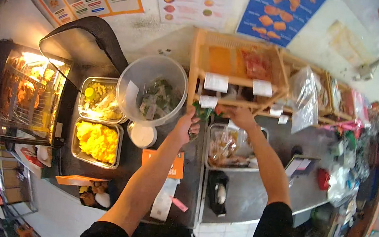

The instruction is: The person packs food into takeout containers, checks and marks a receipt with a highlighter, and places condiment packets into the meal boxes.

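Observation:
My left hand (183, 128) is curled around a small packet (193, 136), mostly hidden by the fingers, just right of a clear plastic tub (123, 94). Inside that tub lie several clear packets with dark green contents (161, 96). Green and red items (206, 112) show between my two hands, under the front of a tan plastic rack (194, 68). My right hand (242, 118) reaches to the rack's lower opening, its fingertips blurred by the red item. Whether it grips that item is unclear. Below my right forearm sits a metal tray of wrapped food packets (224, 145).
A lit food warmer (29, 92) stands at left, beside metal trays of yellow rice (97, 142) and mixed food (98, 98). An opened meal box (95, 194), an orange box (177, 164), a paper slip (163, 198) and a black holder (217, 191) lie nearer me. Bags crowd the right.

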